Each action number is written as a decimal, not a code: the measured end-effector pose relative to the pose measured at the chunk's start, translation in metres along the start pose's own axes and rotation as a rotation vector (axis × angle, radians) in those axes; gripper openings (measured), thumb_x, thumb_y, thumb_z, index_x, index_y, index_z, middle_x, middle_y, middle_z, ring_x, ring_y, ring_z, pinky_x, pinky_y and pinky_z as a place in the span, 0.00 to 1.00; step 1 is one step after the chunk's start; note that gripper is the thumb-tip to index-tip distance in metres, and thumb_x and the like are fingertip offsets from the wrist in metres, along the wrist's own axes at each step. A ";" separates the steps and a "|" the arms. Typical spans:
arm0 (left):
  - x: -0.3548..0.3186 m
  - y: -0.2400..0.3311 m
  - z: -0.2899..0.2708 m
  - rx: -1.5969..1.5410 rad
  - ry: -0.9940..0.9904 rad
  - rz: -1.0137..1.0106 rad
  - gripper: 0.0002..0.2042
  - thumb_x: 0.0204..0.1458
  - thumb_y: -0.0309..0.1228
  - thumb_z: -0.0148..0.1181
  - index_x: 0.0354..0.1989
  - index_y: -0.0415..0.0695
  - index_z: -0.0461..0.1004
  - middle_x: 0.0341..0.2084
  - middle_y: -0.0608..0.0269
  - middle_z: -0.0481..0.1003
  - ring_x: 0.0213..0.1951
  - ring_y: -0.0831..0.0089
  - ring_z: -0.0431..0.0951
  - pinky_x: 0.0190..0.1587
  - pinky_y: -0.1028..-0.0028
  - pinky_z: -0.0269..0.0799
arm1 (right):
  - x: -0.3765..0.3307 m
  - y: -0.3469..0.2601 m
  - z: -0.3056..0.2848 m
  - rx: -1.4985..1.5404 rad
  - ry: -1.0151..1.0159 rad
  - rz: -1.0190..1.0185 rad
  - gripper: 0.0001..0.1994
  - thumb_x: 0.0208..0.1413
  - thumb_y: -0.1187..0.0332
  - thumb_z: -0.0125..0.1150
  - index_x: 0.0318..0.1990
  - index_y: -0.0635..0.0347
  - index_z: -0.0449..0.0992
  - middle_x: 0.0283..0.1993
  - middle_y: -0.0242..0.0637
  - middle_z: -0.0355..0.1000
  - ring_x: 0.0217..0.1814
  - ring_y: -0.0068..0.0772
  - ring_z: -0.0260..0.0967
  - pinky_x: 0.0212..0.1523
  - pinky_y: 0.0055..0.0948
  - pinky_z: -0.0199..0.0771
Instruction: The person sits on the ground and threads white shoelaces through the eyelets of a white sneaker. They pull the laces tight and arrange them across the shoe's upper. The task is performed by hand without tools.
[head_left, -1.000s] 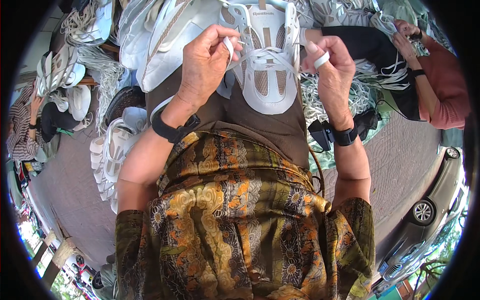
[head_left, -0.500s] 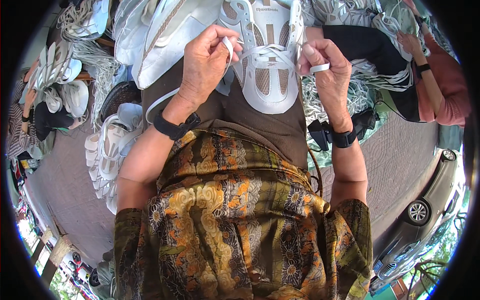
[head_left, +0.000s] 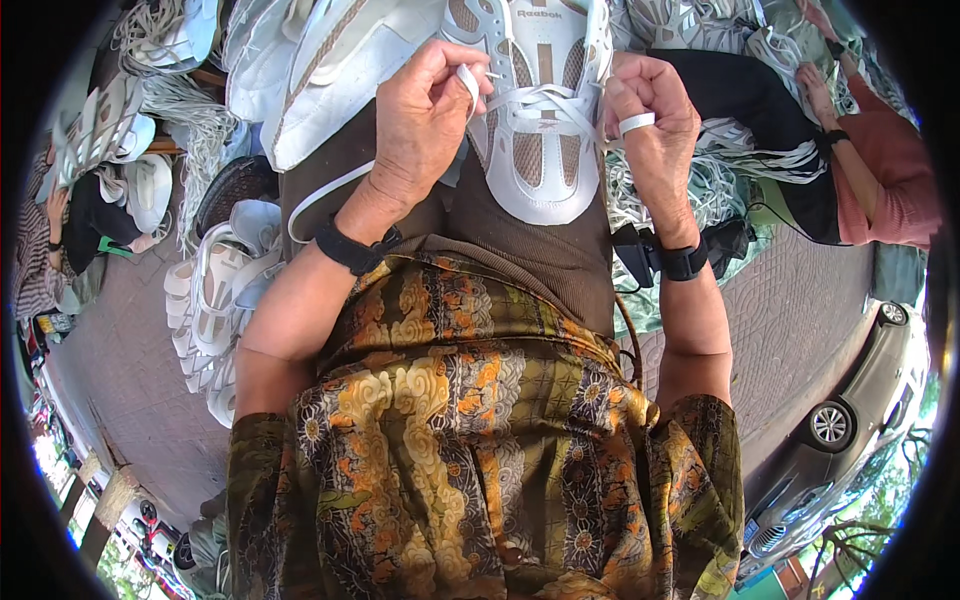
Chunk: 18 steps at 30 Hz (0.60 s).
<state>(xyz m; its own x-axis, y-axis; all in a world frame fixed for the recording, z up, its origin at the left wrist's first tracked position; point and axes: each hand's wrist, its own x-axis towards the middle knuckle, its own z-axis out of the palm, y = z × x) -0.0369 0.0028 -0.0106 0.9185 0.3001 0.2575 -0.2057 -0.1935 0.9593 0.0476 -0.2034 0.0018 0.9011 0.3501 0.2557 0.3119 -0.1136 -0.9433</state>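
Note:
Across my lap lies a white and beige shoe upper (head_left: 545, 180), its rounded toe pointing toward me. A flat white shoelace (head_left: 548, 103) crosses over its lower eyelets. On the upper's left side, my left hand (head_left: 428, 115) pinches one end of the lace, with a loop standing up between thumb and fingers. My right hand (head_left: 650, 115) is closed on the other end at the upper's right edge, and the lace wraps over a finger. Part of the lace trails below my left wrist. The fingertips of my right hand are partly hidden.
Stacked white shoe uppers (head_left: 330, 75) lean at the upper left; more uppers (head_left: 215, 310) lie lower left beside a dark basket (head_left: 235, 190). A heap of white laces (head_left: 680, 185) sits right of my lap. Co-workers sit on both sides. A parked car (head_left: 830, 430) stands at right.
Both hands have shifted slightly: the left a little right and up, the right closer in to the upper's edge. Both still hold the lace.

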 end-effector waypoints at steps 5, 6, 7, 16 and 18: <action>-0.001 -0.005 0.003 0.147 0.040 0.103 0.04 0.61 0.25 0.54 0.41 0.41 0.75 0.26 0.69 0.76 0.27 0.86 0.71 0.30 0.84 0.67 | 0.002 -0.002 0.005 -0.177 -0.002 -0.123 0.05 0.58 0.78 0.56 0.41 0.64 0.71 0.26 0.27 0.72 0.26 0.11 0.64 0.26 0.15 0.64; -0.002 -0.004 0.003 0.191 0.051 0.125 0.04 0.61 0.25 0.54 0.41 0.41 0.75 0.26 0.70 0.76 0.27 0.86 0.71 0.31 0.84 0.67 | 0.003 0.000 0.006 -0.281 -0.010 -0.203 0.05 0.58 0.78 0.56 0.41 0.64 0.71 0.27 0.27 0.73 0.27 0.11 0.65 0.28 0.15 0.65; -0.002 -0.003 0.003 0.237 0.063 0.146 0.04 0.61 0.24 0.54 0.41 0.41 0.75 0.26 0.70 0.76 0.27 0.86 0.71 0.31 0.84 0.67 | 0.004 0.000 0.008 -0.384 -0.019 -0.283 0.06 0.58 0.78 0.57 0.42 0.63 0.72 0.28 0.27 0.73 0.28 0.10 0.66 0.29 0.15 0.67; 0.005 -0.007 0.007 0.428 0.145 0.411 0.09 0.50 0.19 0.56 0.38 0.46 0.73 0.22 0.59 0.75 0.25 0.63 0.77 0.28 0.70 0.71 | 0.005 0.000 0.005 -0.265 -0.034 -0.107 0.06 0.59 0.76 0.58 0.43 0.63 0.72 0.31 0.26 0.74 0.31 0.11 0.65 0.31 0.14 0.67; 0.003 -0.007 0.008 0.465 0.126 0.437 0.09 0.50 0.20 0.56 0.38 0.48 0.72 0.19 0.57 0.73 0.22 0.58 0.77 0.24 0.66 0.70 | 0.006 0.001 0.006 -0.249 -0.031 -0.086 0.06 0.59 0.75 0.58 0.43 0.63 0.71 0.31 0.25 0.73 0.30 0.11 0.64 0.30 0.14 0.65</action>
<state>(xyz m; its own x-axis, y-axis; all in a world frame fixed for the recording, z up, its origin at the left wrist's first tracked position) -0.0302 -0.0030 -0.0176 0.7310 0.2037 0.6513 -0.3576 -0.6985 0.6199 0.0518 -0.1961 0.0016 0.8595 0.3964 0.3226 0.4551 -0.3063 -0.8361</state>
